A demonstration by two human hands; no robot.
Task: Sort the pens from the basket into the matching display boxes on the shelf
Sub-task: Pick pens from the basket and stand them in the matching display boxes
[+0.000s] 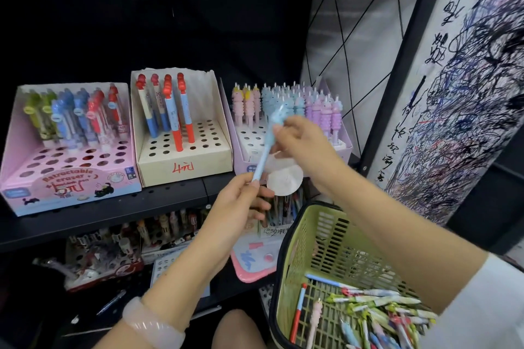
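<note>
A light blue pen (pixel 267 144) with a soft ridged topper is held at both ends. My left hand (pixel 241 201) pinches its lower tip; my right hand (pixel 300 142) grips it near the topper. It hangs tilted in front of the lilac display box (pixel 344 147), which holds several pink, blue and purple pens of the same kind. A cream box (pixel 184 170) holds red and blue pens. At the left stands a pink box (pixel 71 187) of retractable erasers. The green basket (pixel 300 241) at lower right holds several mixed pens (pixel 377 303).
The boxes stand on a black shelf (pixel 113 210). A lower shelf carries more pen boxes (pixel 147 235) and a pink tray (pixel 255 263). A scribbled test paper (pixel 465 93) covers the right upright. My knee (pixel 238 329) shows at the bottom.
</note>
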